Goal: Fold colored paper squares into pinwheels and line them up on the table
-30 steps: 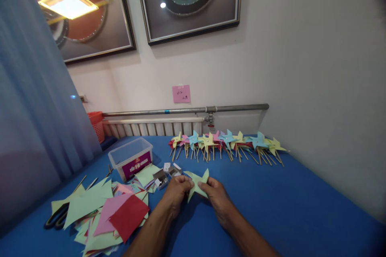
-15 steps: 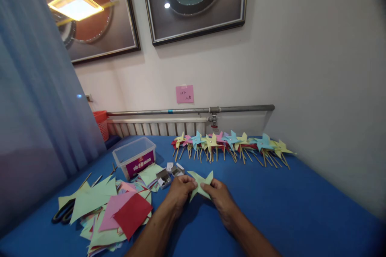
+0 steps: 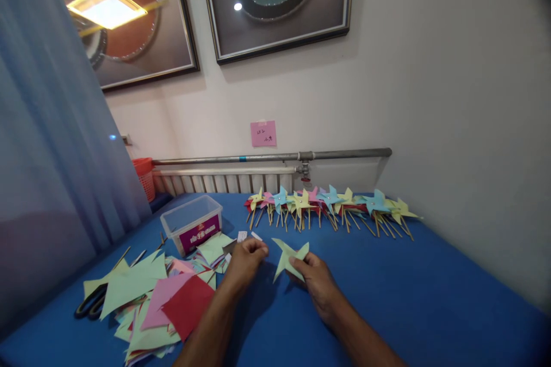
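A pale green paper pinwheel point(image 3: 284, 253) with four folded points is pinched at its middle between the thumb and fingers of my right hand point(image 3: 317, 282). It is held just above the blue cloth, with no stick visible on it. My left hand point(image 3: 243, 266) is apart from the pinwheel, to its left, with fingers curled together; anything between them is too small or hidden to make out. Small white boxes point(image 3: 242, 235) lie right behind my left hand, which partly covers them.
Finished pinwheels on sticks point(image 3: 301, 202) line the back of the blue-covered table point(image 3: 413, 298). At left lie loose coloured paper squares point(image 3: 189, 305), black-handled scissors point(image 3: 91, 301) and a clear plastic tub point(image 3: 193, 219). A pipe point(image 3: 344, 154) runs along the wall behind.
My left hand has let go of the pinwheel and moved left towards the small boxes. The pinwheel, now in my right hand alone, has shifted slightly right and tilted.
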### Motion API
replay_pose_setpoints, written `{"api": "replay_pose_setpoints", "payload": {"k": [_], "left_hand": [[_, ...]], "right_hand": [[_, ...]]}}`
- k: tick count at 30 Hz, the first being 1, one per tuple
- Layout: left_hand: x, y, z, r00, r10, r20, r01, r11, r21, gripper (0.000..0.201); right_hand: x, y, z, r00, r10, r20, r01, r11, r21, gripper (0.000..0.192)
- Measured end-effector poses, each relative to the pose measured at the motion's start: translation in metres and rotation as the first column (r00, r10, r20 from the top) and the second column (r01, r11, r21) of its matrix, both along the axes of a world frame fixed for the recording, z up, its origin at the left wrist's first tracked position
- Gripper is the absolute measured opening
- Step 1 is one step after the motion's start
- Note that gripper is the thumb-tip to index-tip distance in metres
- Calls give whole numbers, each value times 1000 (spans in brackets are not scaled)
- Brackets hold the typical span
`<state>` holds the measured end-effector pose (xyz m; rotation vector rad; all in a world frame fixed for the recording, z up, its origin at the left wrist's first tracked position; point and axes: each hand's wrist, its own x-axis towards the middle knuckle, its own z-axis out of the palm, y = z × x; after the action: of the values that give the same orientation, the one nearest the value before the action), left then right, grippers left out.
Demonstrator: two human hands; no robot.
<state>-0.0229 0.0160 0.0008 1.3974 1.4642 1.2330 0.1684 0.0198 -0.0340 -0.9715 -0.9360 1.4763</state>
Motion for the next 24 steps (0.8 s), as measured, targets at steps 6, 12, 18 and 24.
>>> {"api": "replay_pose_setpoints", "payload": {"k": [6,12,18,24], "left_hand": [[-45,-8,26,605,192,-772,-225,972,66,24],[-45,-12,25,317,27,-948,-244,968,-54,34],[-49,-9,27,351,-17,-936,-312,940,-134,28],[-56,-5,22,376,-29,-926,-320,934,-160,31]], "right_hand": [[4,0,3,997,-60,-49,58,997,-48,28],[1,0,1,997,-55,-53,53,998,-34,25],[-2,0,1,999,-42,-29,42,999,-30,28],[-3,-1,2,999,-37,-20,36,999,-36,27]]}}
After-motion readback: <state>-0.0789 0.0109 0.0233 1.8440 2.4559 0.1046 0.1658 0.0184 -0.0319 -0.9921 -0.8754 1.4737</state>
